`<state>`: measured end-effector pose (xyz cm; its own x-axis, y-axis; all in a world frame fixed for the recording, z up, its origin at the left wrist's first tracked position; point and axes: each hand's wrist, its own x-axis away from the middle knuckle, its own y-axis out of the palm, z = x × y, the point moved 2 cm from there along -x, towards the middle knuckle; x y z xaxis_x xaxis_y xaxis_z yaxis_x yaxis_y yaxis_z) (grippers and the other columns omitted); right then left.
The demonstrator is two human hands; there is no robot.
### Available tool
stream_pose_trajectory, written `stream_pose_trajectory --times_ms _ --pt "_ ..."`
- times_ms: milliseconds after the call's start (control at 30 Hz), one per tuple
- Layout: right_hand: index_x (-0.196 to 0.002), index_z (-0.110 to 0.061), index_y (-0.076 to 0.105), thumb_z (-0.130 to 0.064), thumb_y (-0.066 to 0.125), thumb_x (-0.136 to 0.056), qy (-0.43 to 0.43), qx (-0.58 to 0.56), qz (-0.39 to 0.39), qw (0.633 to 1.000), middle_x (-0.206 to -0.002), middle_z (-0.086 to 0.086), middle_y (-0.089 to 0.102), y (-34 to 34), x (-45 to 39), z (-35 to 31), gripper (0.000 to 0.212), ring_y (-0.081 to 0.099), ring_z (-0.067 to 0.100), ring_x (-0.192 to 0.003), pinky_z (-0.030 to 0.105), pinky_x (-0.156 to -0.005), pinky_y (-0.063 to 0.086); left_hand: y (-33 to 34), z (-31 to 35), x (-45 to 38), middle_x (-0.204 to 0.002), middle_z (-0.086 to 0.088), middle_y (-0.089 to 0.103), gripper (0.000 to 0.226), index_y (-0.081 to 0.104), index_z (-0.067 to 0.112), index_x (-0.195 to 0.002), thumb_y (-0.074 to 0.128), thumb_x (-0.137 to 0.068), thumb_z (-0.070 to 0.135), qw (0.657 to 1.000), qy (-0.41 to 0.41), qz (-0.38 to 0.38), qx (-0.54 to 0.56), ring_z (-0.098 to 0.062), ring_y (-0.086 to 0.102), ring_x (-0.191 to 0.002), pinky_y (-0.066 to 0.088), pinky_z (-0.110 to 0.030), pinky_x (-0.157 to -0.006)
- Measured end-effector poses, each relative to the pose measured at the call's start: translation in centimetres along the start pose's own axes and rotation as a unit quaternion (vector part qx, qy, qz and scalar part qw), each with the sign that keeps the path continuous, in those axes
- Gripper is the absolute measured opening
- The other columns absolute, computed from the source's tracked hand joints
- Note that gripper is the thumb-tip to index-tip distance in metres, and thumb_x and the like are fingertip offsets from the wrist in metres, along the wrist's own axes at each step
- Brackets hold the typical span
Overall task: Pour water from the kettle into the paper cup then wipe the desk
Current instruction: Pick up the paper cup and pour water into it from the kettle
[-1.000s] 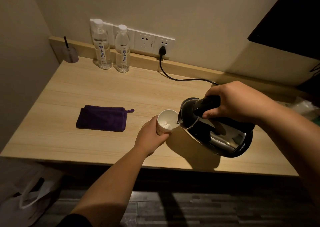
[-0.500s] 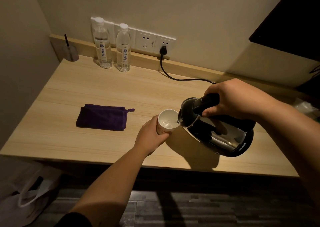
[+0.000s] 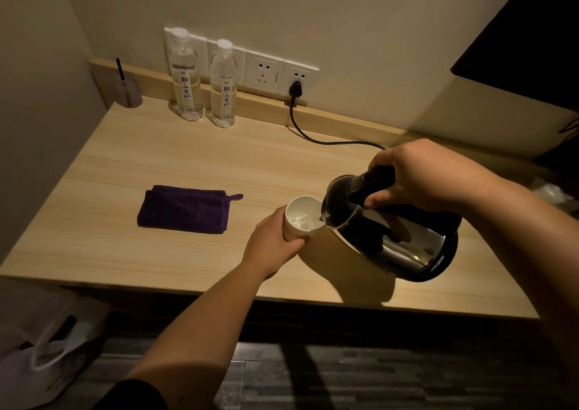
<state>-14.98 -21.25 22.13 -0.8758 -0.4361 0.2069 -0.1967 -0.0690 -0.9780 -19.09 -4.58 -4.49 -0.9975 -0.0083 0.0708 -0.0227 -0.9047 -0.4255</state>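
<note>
A white paper cup [image 3: 302, 218] stands near the front of the wooden desk [image 3: 163, 155], with water visible inside. My left hand [image 3: 272, 243] is wrapped around its near side. A shiny steel kettle [image 3: 394, 240] with a black handle is tilted left, its spout over the cup's right rim. My right hand [image 3: 426, 174] grips the kettle's handle from above. A folded purple cloth [image 3: 185, 209] lies flat on the desk, left of the cup and apart from both hands.
Two water bottles [image 3: 203, 77] stand at the back by the wall sockets [image 3: 279, 74]. A black cord [image 3: 316, 133] runs from a plug across the desk's back. A small holder with a pen [image 3: 127, 88] sits back left. A white bag [image 3: 47, 356] lies on the floor.
The kettle stays tilted over the cup and the water level in the cup has risen slightly. Both hands hold nearly the same positions.
</note>
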Motion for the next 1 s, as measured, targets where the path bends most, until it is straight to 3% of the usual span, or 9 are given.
stream_pose_trajectory --times_ms 367,700,1000 --pt "-0.107 -0.022 0.065 -0.049 0.074 -0.072 -0.001 0.024 -0.002 1.000 -0.083 -0.003 0.061 0.0 -0.4 -0.3 0.045 0.051 0.008 -0.069 0.024 -0.054 0.041 0.1 -0.2 -0.1 -0.116 0.014 0.058 0.071 0.037 0.042 -0.132 0.064 -0.067 0.049 1.000 -0.006 -0.007 -0.010 -0.009 0.053 -0.103 0.052 -0.035 -0.083" --pt "-0.108 -0.022 0.065 -0.049 0.074 -0.072 -0.004 0.022 -0.003 1.000 -0.084 -0.002 0.062 0.0 -0.5 -0.2 0.046 0.051 0.007 -0.069 0.024 -0.057 0.045 0.2 -0.3 -0.1 -0.116 0.015 0.058 0.071 0.037 0.043 -0.131 0.064 -0.066 0.050 1.000 -0.004 0.000 -0.014 -0.008 0.054 -0.102 0.052 -0.034 -0.082" --pt "-0.111 -0.025 0.061 -0.039 0.077 -0.069 0.055 -0.095 0.014 0.994 -0.096 -0.005 0.062 2.3 2.5 3.2 0.047 0.056 0.013 -0.085 0.021 -0.062 0.044 0.0 0.0 0.0 -0.112 0.022 0.056 0.070 0.039 0.045 -0.129 0.070 -0.067 0.058 1.000 0.013 0.008 0.000 -0.005 0.053 -0.104 0.047 -0.027 -0.079"
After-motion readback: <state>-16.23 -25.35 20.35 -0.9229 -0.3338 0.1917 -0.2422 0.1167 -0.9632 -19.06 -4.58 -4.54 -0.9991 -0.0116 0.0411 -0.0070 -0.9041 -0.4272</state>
